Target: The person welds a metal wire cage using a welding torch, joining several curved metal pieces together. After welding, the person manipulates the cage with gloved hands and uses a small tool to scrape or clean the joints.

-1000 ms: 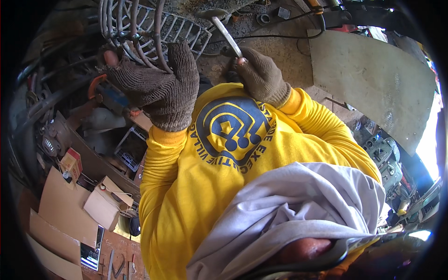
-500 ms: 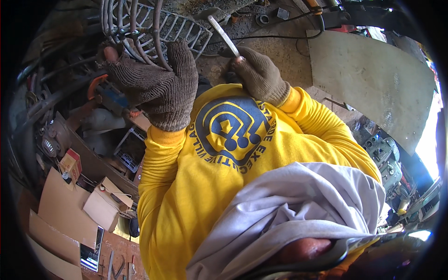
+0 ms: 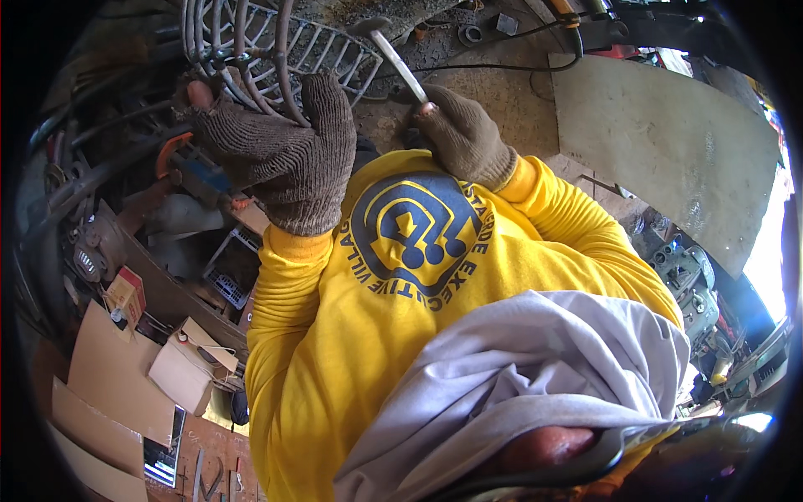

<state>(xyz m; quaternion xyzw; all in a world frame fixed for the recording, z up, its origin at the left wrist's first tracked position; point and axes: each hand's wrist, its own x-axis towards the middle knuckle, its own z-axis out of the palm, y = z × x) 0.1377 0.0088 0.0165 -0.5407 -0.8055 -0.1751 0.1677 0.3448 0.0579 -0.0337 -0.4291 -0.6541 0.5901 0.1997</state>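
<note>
My left hand [image 3: 280,155], in a brown knitted glove with one fingertip bare, closes around the lower ends of curved metal bars. They belong to a metal rack [image 3: 283,58] of bent rods and a slatted grid at the upper left. The fingers on the far side of the bars are partly hidden. My right hand [image 3: 470,138], gloved the same way, grips a hammer [image 3: 398,67] with a pale, narrow handle. Its dark head lies beside the right edge of the grid; whether it touches the rack I cannot tell.
A black cable [image 3: 493,65] runs across the ground beyond my right hand. To the right lies a large flat sheet [image 3: 669,142]. Cardboard boxes [image 3: 188,368] stand at lower left, near an orange-framed tool [image 3: 171,155]. Machine parts [image 3: 690,284] crowd the right side.
The hammer and my right hand have shifted very slightly down and left. My left hand stays on the rack, almost unmoved.
</note>
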